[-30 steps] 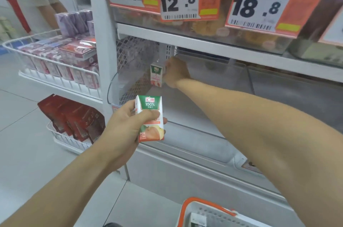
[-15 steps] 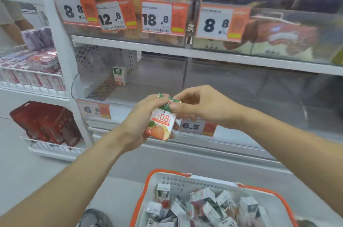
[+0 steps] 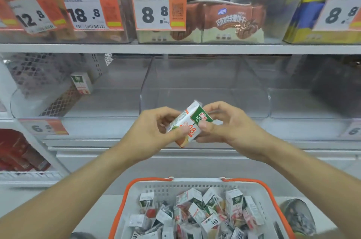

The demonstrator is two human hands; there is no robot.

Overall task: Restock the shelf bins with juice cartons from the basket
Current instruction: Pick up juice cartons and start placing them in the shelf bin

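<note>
Shelf (image 3: pixel 175 48) carries clear bins (image 3: pixel 205 105); floor, basket (image 3: pixel 195 183).

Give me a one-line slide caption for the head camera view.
Both hands, left and right, grip a small green-and-white juice carton above an orange-rimmed white basket.

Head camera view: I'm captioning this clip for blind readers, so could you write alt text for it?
Two hands, left hand and right hand, hold one tilted juice carton between them in front of clear shelf bins. One carton stands upright in the left bin, and a white basket with orange trim below holds many more cartons.
</note>
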